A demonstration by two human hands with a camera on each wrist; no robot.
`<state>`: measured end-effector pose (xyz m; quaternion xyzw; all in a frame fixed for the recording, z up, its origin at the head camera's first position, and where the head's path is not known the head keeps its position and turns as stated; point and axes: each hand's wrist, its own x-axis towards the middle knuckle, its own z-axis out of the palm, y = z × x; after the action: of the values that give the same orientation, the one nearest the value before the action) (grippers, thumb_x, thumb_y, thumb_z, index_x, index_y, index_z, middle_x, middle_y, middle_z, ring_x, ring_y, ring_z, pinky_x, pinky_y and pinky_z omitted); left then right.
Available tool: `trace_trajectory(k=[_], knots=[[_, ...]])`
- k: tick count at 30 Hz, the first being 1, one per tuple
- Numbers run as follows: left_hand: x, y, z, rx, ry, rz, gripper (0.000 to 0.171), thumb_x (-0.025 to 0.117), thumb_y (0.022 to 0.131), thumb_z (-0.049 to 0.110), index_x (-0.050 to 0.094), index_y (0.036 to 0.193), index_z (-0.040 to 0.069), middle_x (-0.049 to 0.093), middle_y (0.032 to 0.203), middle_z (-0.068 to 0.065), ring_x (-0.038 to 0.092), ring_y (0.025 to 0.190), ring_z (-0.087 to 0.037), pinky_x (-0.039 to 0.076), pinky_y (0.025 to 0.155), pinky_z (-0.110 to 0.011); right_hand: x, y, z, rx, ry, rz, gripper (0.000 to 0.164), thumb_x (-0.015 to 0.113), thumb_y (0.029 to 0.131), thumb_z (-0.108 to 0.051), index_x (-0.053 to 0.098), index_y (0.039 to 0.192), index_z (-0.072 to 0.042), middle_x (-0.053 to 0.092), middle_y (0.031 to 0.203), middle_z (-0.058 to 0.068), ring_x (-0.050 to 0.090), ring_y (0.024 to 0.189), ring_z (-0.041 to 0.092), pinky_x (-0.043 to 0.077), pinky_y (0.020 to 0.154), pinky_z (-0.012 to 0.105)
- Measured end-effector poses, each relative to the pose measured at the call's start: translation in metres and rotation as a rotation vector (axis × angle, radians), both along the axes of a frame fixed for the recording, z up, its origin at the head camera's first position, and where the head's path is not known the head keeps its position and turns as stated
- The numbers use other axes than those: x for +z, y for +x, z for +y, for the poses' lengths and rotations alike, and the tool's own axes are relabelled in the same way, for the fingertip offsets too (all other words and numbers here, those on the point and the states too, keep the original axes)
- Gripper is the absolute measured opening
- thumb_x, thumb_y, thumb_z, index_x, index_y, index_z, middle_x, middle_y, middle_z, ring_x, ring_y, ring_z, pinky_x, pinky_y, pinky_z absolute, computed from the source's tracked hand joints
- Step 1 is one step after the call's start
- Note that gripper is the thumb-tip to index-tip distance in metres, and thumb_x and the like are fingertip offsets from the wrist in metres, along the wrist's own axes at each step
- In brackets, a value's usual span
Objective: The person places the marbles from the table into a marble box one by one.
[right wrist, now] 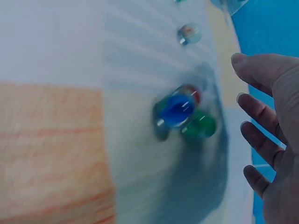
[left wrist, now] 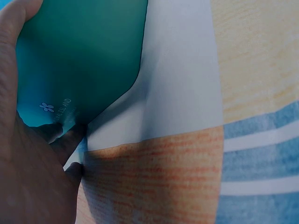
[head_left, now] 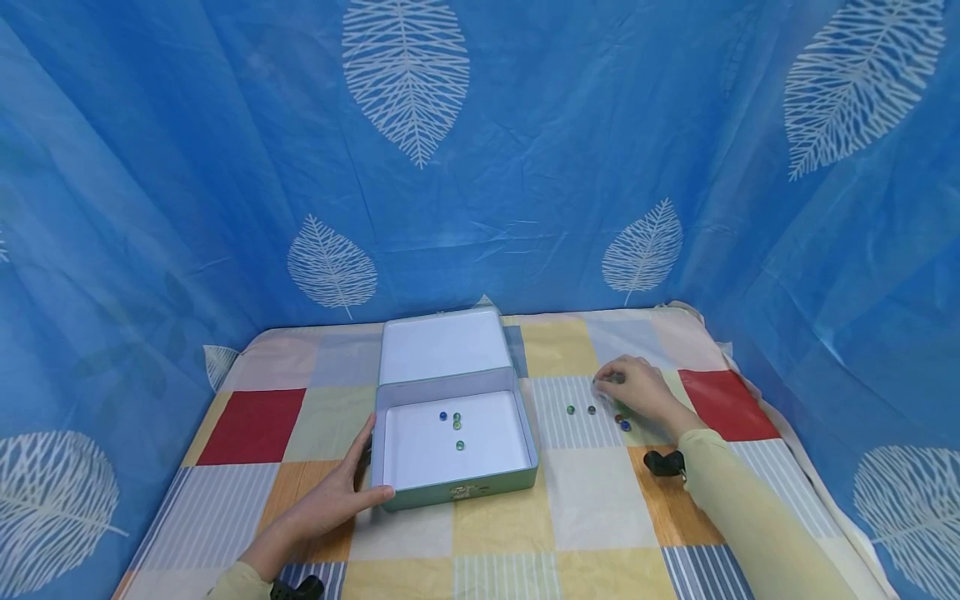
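A green tin box [head_left: 461,491] with a white inside lies on the cloth, its hinged lid [head_left: 446,342] thrown back. Inside sit several glass marbles, one of them a blue marble [head_left: 443,416]. My left hand [head_left: 337,500] grips the box's near left corner, thumb at the front and fingers along the left side. To the right of the box, my right hand [head_left: 637,386] hovers over loose marbles, fingers bent and apart, with no marble seen between them in the right wrist view. Beneath it are a blue marble [right wrist: 176,111], a green marble [right wrist: 200,124] and a partly hidden red one.
A checked patchwork cloth [head_left: 502,575] covers the table. Two more marbles, a green marble [head_left: 571,409] and a dark marble [head_left: 592,409], lie between the box and my right hand. Blue curtains [head_left: 525,167] with white leaf prints enclose the back and sides.
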<state>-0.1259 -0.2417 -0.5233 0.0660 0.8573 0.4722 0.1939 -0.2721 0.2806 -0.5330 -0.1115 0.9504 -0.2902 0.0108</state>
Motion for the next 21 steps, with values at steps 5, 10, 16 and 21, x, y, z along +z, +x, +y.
trace_trajectory(k=[5, 10, 16, 21], knots=[[0.0, 0.0, 0.0, -0.001, -0.009, 0.004, 0.111, 0.075, 0.092, 0.041, -0.012, 0.161, 0.044, -0.009, 0.171, -0.012, -0.004, 0.154, -0.042, 0.006, 0.116, -0.072, 0.014, -0.002, -0.011, 0.035, -0.033, 0.041, 0.013, 0.073, 0.096, -0.033, 0.078, 0.104, -0.024, 0.066, 0.117, 0.004, 0.054, 0.118, 0.034, 0.032, 0.104, 0.065], [0.0, 0.0, -0.001, 0.0, -0.005, 0.004, 0.112, 0.075, 0.092, 0.041, -0.012, 0.161, 0.044, -0.009, 0.171, -0.012, -0.004, 0.154, -0.041, 0.007, 0.116, -0.071, 0.03, 0.0, -0.032, 0.092, -0.091, 0.069, 0.017, 0.074, 0.096, -0.034, 0.078, 0.107, -0.023, 0.066, 0.114, 0.001, 0.052, 0.121, 0.034, 0.029, 0.106, 0.068], [0.0, 0.0, -0.001, -0.001, -0.005, 0.004, 0.112, 0.075, 0.091, 0.04, -0.012, 0.161, 0.045, -0.009, 0.171, -0.012, -0.004, 0.154, -0.042, 0.007, 0.116, -0.072, 0.042, 0.005, -0.063, 0.16, -0.157, 0.053, 0.019, 0.072, 0.097, -0.037, 0.078, 0.108, -0.023, 0.064, 0.116, -0.004, 0.049, 0.123, 0.03, 0.033, 0.107, 0.063], [0.001, 0.0, 0.0, 0.004, -0.013, -0.001, 0.112, 0.076, 0.091, 0.041, -0.012, 0.161, 0.045, -0.009, 0.171, -0.012, -0.003, 0.154, -0.042, 0.008, 0.116, -0.073, 0.048, 0.012, -0.086, 0.246, -0.19, 0.091, 0.016, 0.074, 0.096, -0.036, 0.079, 0.107, -0.026, 0.063, 0.116, -0.006, 0.049, 0.121, 0.027, 0.04, 0.103, 0.057]])
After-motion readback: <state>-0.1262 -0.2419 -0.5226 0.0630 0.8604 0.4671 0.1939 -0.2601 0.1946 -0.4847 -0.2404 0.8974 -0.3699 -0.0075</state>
